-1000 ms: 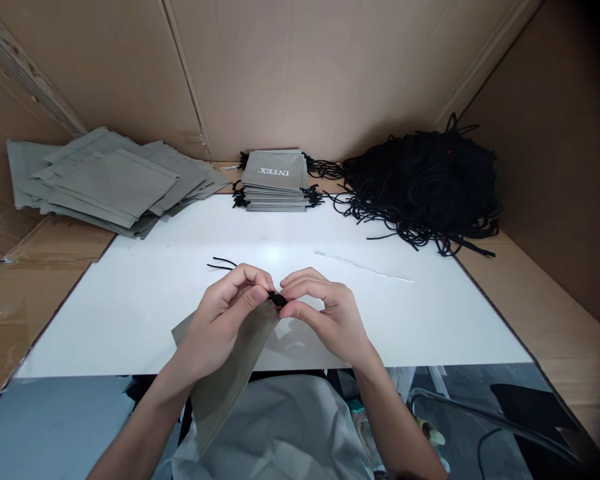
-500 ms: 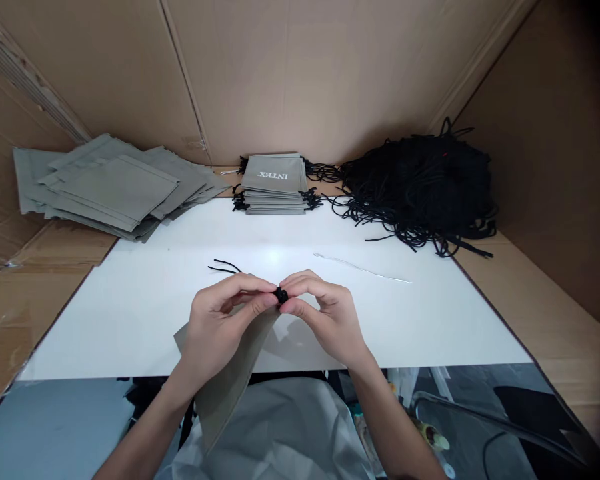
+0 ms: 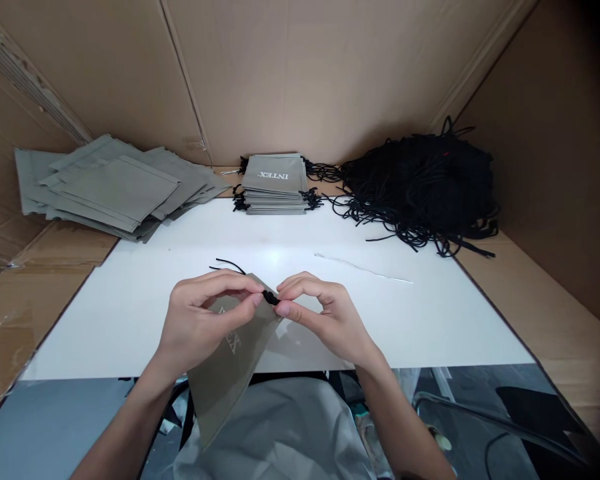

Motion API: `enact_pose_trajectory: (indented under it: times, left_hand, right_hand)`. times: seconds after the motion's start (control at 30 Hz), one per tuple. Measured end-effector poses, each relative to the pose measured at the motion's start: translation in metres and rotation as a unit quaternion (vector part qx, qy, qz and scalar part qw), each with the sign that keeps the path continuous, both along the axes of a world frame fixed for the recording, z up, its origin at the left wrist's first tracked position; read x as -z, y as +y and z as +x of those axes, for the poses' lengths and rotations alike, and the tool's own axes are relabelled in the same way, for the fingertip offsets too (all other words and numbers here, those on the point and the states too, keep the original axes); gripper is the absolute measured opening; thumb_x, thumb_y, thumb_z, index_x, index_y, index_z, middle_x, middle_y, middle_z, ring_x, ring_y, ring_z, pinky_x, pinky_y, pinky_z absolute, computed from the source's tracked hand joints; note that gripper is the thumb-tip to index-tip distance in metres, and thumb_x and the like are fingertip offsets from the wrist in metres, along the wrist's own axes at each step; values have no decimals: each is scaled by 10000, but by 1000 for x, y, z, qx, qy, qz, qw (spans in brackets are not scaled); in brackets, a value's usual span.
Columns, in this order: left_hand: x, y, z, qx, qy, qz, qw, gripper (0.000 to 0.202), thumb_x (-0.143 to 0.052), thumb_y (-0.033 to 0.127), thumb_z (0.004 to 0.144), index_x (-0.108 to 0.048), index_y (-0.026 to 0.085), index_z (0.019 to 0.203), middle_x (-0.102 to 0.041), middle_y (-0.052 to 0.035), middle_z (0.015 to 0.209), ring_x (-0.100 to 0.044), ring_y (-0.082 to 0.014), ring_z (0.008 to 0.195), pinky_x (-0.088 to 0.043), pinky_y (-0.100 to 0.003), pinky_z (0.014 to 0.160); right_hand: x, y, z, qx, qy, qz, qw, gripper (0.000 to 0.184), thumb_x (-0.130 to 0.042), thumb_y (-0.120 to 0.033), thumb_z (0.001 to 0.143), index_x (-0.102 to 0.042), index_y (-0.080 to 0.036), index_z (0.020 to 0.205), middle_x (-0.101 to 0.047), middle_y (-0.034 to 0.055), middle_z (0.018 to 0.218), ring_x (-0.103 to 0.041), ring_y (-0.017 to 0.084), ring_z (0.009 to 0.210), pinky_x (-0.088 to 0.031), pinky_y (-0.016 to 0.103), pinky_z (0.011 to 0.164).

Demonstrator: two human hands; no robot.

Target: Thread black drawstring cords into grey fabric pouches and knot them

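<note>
Left hand [image 3: 200, 320] shifted left since last frame, baring white print [image 3: 233, 341] on the grey pouch [image 3: 230, 383].
Both hands pinch the black cord knot [image 3: 271, 297] at pouch corner, right hand [image 3: 325, 313] on its right end; grey pouch hangs below, partly behind left hand. Beyond right hand on bench [image 3: 405, 327]: thin wire [image 3: 363, 269]. Farther out: pouch stack [image 3: 275, 187] ahead, flat grey pieces [image 3: 115, 187] left, black cord pile [image 3: 420, 187] right.

Brown cardboard walls [image 3: 360, 73] are enclosing the white worktop [image 3: 405, 327] at the back and both sides, soft glare [image 3: 274, 255] is shining on its surface, and grey floor [image 3: 475, 385] is showing below.
</note>
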State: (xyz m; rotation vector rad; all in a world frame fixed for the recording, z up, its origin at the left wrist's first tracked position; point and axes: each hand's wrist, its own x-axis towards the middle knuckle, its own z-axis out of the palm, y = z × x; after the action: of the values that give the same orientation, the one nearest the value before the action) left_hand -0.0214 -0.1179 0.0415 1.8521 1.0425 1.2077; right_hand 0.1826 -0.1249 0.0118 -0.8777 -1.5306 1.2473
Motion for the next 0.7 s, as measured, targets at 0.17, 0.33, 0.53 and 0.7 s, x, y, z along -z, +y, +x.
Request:
enact_pose_trajectory:
  times: [0.17, 0.33, 0.53, 0.7]
  left_hand:
    - [-15, 6, -9, 46, 1, -22, 999, 197, -685, 46, 815, -723, 238, 814, -703, 42, 782, -616, -83, 713, -503, -166, 636]
    - [-21, 10, -13, 76, -12, -69, 995, 157, -719, 92, 817, -739, 248, 808, -704, 42, 777, -621, -78, 707, -498, -140, 617]
    - [-19, 15, -14, 89, -20, -105, 990, 98, -736, 191, 859, -758, 281, 890, -731, 36, 850, -658, -81, 770, -517, -128, 679]
    - [-22, 14, -11, 108, 24, -11, 994, 432, -793, 290, 820, -665, 324, 1232, -688, -20, 1183, -639, -169, 1089, -510, -243, 962]
  right_hand:
    - [-12, 0, 2, -34, 11, 31, 999, 75, -706, -208, 885, -698, -205, 811, -677, 29, 901, -624, 173, 946, -469, 334, 875]
    - [-19, 0, 5, -63, 31, 38, 997, 135, -682, -182, 893, -645, -192, 763, -649, 24, 853, -609, 175, 931, -462, 335, 864]
    - [-23, 6, 12, -103, 9, 4, 995, 153, -611, -254, 956, -628, -189, 819, -618, -2, 814, -553, 131, 784, -434, 280, 734]
    - [-33, 10, 13, -102, -34, 18, 994, 171, -597, -278, 968, -625, -187, 826, -611, -8, 811, -548, 126, 775, -425, 272, 734]
